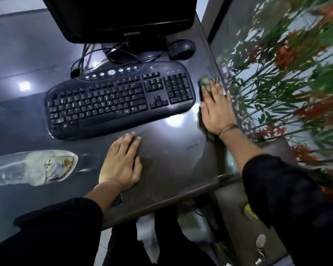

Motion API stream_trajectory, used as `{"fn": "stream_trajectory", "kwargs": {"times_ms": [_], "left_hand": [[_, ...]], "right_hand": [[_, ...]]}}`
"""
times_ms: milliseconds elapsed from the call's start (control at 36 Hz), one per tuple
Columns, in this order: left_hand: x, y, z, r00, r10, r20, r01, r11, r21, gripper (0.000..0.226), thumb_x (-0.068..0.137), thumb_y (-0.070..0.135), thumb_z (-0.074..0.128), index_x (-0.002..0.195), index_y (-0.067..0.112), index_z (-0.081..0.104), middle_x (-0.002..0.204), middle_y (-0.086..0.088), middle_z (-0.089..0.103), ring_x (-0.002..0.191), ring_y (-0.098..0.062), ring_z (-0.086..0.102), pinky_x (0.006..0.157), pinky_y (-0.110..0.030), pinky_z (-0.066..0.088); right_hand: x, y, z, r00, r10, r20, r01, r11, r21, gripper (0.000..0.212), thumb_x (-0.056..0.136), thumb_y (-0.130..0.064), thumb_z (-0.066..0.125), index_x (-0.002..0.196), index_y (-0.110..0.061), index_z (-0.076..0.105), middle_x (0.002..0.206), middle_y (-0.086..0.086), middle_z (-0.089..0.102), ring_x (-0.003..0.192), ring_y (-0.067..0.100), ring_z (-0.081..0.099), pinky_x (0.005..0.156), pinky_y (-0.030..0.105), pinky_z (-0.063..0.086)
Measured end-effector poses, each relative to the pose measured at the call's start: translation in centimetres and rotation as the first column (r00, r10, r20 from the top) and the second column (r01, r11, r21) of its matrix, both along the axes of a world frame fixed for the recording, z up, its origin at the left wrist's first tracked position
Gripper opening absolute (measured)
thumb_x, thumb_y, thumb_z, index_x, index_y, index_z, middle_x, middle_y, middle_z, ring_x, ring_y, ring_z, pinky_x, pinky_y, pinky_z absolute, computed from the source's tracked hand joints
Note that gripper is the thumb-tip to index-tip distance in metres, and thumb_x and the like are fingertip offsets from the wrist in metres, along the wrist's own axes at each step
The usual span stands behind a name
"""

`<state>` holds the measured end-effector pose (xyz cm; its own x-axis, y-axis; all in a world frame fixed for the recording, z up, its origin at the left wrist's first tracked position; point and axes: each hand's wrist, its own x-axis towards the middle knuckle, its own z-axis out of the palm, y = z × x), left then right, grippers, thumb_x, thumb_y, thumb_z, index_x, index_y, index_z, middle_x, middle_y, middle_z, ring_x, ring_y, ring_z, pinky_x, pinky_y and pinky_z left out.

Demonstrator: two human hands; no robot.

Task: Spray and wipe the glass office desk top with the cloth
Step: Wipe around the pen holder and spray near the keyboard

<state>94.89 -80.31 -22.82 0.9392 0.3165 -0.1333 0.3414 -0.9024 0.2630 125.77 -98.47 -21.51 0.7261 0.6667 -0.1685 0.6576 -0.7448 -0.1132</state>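
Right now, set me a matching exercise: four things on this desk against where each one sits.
Things:
1. cloth
2. keyboard
3. spray bottle
4. mouse

Places:
A. lying on its side at the left edge
B. under the right hand, near the window
C. beside the monitor base
D. desk centre, before the monitor

Pairs: 1-B, 2-D, 3-A, 4-C

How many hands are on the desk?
2. The left hand lies flat on the glass just below the keyboard. The right hand presses the cloth near the desk's right edge, beside the keyboard.
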Motion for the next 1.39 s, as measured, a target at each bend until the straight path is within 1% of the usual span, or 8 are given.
{"fn": "stream_trajectory", "kwargs": {"times_ms": [194,333,472,722,1000,1139,1250,1389], "left_hand": [[0.0,0.1,-0.4,1.0,0.012,0.02,-0.012,1.0,-0.006,0.066,0.093,0.034,0.046,0.152,0.004,0.049,0.16,-0.017,0.041,0.143,-0.041,0.041,0.121,-0.054,0.032],[0.0,-0.1,-0.2,1.0,0.007,0.009,-0.007,1.0,-0.005,0.066,0.094,0.035,0.045,0.152,0.002,0.049,0.159,-0.018,0.042,0.143,-0.041,0.042,0.12,-0.054,0.034],[0.1,0.0,0.0,1.0,0.0,-0.006,0.0,1.0,-0.01,0.066,0.094,0.036,0.044,0.152,0.004,0.049,0.16,-0.016,0.042,0.145,-0.039,0.04,0.122,-0.052,0.032],[0.0,0.1,-0.1,1.0,-0.006,-0.027,0.006,1.0,-0.009,0.065,0.096,0.036,0.046,0.154,0.006,0.047,0.162,-0.015,0.039,0.147,-0.036,0.037,0.123,-0.05,0.03],[-0.6,-0.1,1.1,0.999,0.035,0.011,-0.034,0.993,-0.111,0.061,0.099,0.032,0.04,0.152,0.002,0.047,0.16,-0.017,0.043,0.145,-0.037,0.04,0.125,-0.049,0.029],[-4.1,-0.1,2.9,0.941,0.233,0.245,-0.186,0.962,-0.2,0.046,0.099,0.018,0.043,0.135,-0.004,0.06,0.143,-0.021,0.057,0.132,-0.04,0.054,0.115,-0.053,0.042],[-8.4,0.1,4.2,0.883,0.355,0.307,-0.306,0.932,-0.196,0.038,0.096,0.016,0.045,0.123,-0.002,0.064,0.127,-0.018,0.065,0.119,-0.037,0.061,0.106,-0.048,0.049],[-13.2,0.3,4.9,0.748,0.566,0.348,-0.54,0.823,-0.178,0.017,0.094,0.021,0.058,0.102,0.007,0.06,0.095,-0.008,0.061,0.088,-0.03,0.058,0.079,-0.044,0.051]], "right_hand": [[7.7,5.6,0.1,0.991,0.129,0.025,-0.129,0.992,-0.01,0.059,0.106,-0.038,0.026,0.163,-0.02,0.023,0.172,0.009,0.015,0.158,0.03,0.013,0.128,0.055,0.012],[2.0,1.7,-0.1,0.998,0.059,0.002,-0.059,0.998,0.037,0.06,0.108,-0.039,0.023,0.163,-0.017,0.024,0.172,0.011,0.013,0.159,0.03,0.011,0.129,0.053,0.013],[-5.6,-4.6,0.0,0.998,0.056,-0.014,-0.055,0.997,0.058,0.06,0.105,-0.035,0.035,0.163,-0.018,0.027,0.171,0.01,0.017,0.158,0.029,0.014,0.128,0.052,0.013],[3.5,1.0,-0.8,0.987,-0.158,0.04,0.156,0.987,0.039,0.064,0.105,-0.043,0.03,0.162,-0.014,0.029,0.169,0.019,0.019,0.156,0.038,0.02,0.127,0.055,0.013],[-12.9,-0.6,-1.2,0.987,-0.16,0.01,0.159,0.985,0.073,0.068,0.101,-0.042,0.033,0.16,-0.008,0.029,0.167,0.022,0.024,0.155,0.039,0.02,0.127,0.052,0.016],[-20.2,4.8,-0.9,0.996,0.042,-0.079,-0.036,0.996,0.083,0.072,0.1,-0.045,0.033,0.16,-0.005,0.029,0.167,0.023,0.022,0.156,0.04,0.014,0.128,0.054,0.013],[-23.9,9.0,-1.1,0.969,0.206,-0.135,-0.193,0.976,0.102,0.074,0.101,-0.048,0.031,0.162,-0.006,0.024,0.169,0.022,0.018,0.158,0.038,0.01,0.128,0.053,0.009],[-26.6,9.1,-1.3,0.815,0.561,-0.144,-0.553,0.828,0.096,0.068,0.104,-0.044,0.031,0.164,-0.013,0.022,0.171,0.013,0.016,0.159,0.03,0.006,0.129,0.049,0.006]]}}
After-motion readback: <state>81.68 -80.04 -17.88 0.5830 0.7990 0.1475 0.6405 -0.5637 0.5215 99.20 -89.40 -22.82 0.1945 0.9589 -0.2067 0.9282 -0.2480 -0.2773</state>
